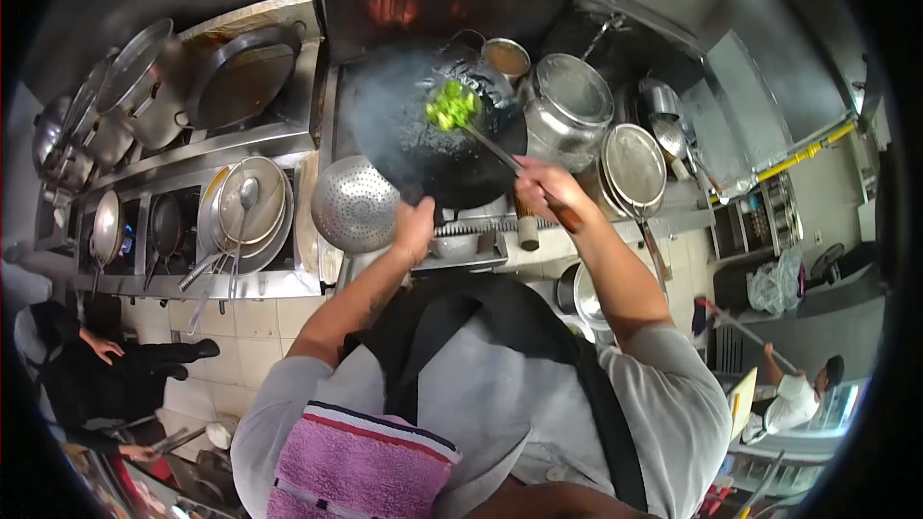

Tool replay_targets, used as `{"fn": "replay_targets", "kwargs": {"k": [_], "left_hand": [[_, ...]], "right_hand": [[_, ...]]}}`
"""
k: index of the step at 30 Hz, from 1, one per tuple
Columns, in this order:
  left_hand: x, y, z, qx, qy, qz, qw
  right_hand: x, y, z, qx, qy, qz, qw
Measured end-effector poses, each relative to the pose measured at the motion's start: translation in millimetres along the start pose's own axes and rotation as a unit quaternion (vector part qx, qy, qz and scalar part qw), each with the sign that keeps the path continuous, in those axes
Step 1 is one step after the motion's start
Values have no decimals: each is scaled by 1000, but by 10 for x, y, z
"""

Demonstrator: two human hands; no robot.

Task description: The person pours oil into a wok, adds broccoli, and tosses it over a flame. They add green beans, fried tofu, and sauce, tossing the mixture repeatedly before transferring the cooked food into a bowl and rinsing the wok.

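Note:
Steam rises from a dark wok [461, 178] on the stove in front of me. My left hand [415, 227] is closed around the wok's handle at its near left edge. My right hand [550, 188] grips the wooden handle of a long metal utensil [495, 151], whose far end is at the green vegetables [452, 106] inside the wok. Left of the wok lies a perforated metal strainer [355, 204], close to my left hand. Bubbling liquid or oil surrounds the vegetables.
Right of the wok stand a large lidded pot [574, 91] and a round sieve [635, 165]. More pans, including a big dark one [242, 77], occupy the left burners. A person [798, 396] holding a pole is at the right; other people are at the lower left.

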State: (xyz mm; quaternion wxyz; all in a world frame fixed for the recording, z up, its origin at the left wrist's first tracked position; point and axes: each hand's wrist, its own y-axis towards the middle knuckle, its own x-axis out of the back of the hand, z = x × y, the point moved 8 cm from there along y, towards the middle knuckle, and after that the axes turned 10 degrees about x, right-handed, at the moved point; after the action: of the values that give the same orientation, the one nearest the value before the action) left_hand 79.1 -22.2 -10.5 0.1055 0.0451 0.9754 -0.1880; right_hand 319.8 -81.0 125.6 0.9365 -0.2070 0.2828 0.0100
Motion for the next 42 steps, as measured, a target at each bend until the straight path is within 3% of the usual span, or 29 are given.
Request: {"fn": "replay_targets", "kwargs": {"k": [1,2,4,10,12,13,14,15,16,17,18,20,23,24,25,26,28,32,34,38,39,40,42], "left_hand": [[-75,-67,-133,128,-7,26,991],[-81,22,-174,127,1,32,991],[-143,140,-87,221,-95,63,969],[-378,518,62,249,-101,53,962],[-495,761,146,220,-113,81,966],[-540,990,349,225,-108,111,962],[-637,999,274,195,-109,70,972],[-728,927,226,231,-101,122,960],[-650,970,347,265,-66,90,958],[-789,723,154,288,-65,176,939],[-585,810,262,290,-38,169,941],[-446,685,362,306,-55,317,896],[-168,557,726,325,38,368,870],[-239,73,526,300,97,366,876],[-112,-444,397,196,174,224,939],[54,132,1071,382,207,339,835],[50,68,1530,424,234,416,770],[-286,-548,1935,389,324,430,748],[-471,-916,2136,381,355,448,727],[-542,-1459,2629,415,387,471,676],[-690,-2583,1981,249,436,489,714],[-652,-2897,1980,249,429,479,724],[-553,-3303,2006,376,329,477,724]], "right_hand": [[-13,135,-113,9,35,-17,999],[-59,248,-181,21,71,-31,997],[-239,312,-230,34,104,-31,994],[-509,209,-365,72,179,-61,979],[-515,78,-436,97,166,-110,975],[-483,-39,-477,109,97,-127,981],[-506,-173,-498,134,90,-154,975],[-597,-308,-539,146,170,-113,968],[-566,-409,-600,169,181,-121,961],[-717,-642,-618,181,218,-114,952],[-735,-775,-732,200,238,-106,945],[-838,-1271,-870,246,236,-91,936],[-945,-2308,-1158,317,217,-109,917],[-996,-2673,-1215,342,189,-127,912],[-1057,-3106,-1408,369,180,-149,900],[-1122,-3470,-1563,394,170,-174,887],[-1349,-4293,-1959,432,169,-254,848],[-1902,-5742,-2795,514,152,-397,745],[-2182,-6432,-3197,507,145,-507,681],[-2270,-7644,-4097,457,111,-696,543],[-2183,-7946,-4343,416,71,-743,520],[-2102,-8230,-4538,373,27,-783,497],[-2036,-8661,-4796,251,-16,-857,451]]}}
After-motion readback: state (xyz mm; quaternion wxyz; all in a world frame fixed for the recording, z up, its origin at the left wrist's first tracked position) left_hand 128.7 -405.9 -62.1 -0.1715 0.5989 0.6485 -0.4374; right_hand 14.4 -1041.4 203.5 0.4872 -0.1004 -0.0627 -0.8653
